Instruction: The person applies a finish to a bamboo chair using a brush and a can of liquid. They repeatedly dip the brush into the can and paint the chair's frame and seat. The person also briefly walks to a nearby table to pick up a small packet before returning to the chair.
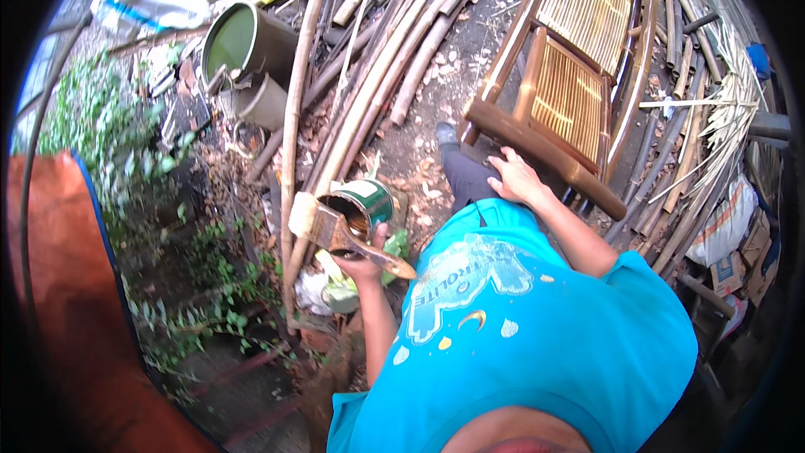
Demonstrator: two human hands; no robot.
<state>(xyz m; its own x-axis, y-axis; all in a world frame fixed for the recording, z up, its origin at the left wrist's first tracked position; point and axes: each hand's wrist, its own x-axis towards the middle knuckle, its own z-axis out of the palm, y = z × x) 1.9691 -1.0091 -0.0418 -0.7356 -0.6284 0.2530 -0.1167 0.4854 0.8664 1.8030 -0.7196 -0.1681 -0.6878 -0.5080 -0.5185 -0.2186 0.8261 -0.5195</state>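
Note:
A wide paintbrush [340,235] with a wooden handle and pale bristles lies across my left hand [362,267], whose fingers are closed around it. Right behind the brush is a green can [369,201], tilted, with brown inside; whether my fingers also grip its rim I cannot tell. My right hand [516,176] holds nothing, fingers apart, beside the thick front rail of a bamboo bench [545,151]. That bench has slatted panels in a glossy brown frame and stands to the right, ahead of me. Whether my right hand touches the rail is unclear.
Long bamboo poles [394,59] lie across the ground ahead. Further left stand a large bucket [272,38] and a smaller pail [264,105]. An orange sheet [75,310] hangs at left, near green plants [92,126]. Split bamboo strips [725,122] and more poles fill the right side.

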